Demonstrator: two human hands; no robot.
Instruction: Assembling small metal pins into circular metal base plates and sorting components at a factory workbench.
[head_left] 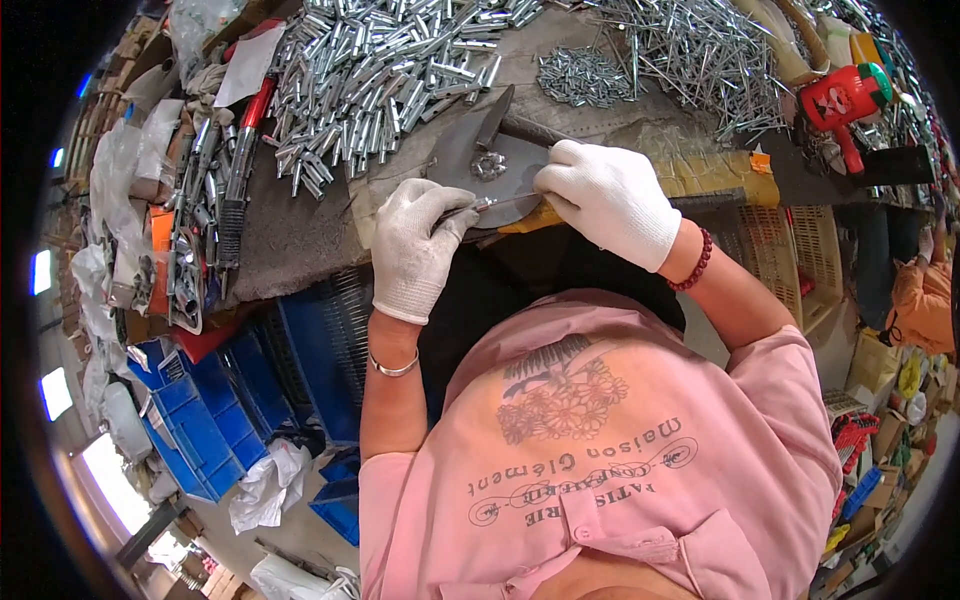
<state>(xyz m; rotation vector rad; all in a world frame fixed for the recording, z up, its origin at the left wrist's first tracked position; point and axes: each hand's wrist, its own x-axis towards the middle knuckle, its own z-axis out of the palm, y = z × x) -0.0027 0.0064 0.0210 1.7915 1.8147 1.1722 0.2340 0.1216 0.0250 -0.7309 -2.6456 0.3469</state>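
Observation:
My left hand [418, 245], in a white knit glove, is closed with thumb and fingers pinching a small shiny metal piece [484, 204]. My right hand [610, 200], gloved alike, is closed on a thin metal rod [522, 196] that points left toward that piece. Whether the two touch is too small to tell. Both hands are over the near edge of a dark round plate [450, 150]. On the plate lies a little heap of small silvery parts [488, 166]. A hammer [498, 118] rests behind it, its handle running toward my right hand.
Metal tubes [370, 80] are heaped at the back left, small pins [583, 76] at the back middle, long thin rods [700, 60] at the back right. A red, green-capped container [840, 100] stands right. Blue bins [205, 430] sit below left; another person [920, 300] is far right.

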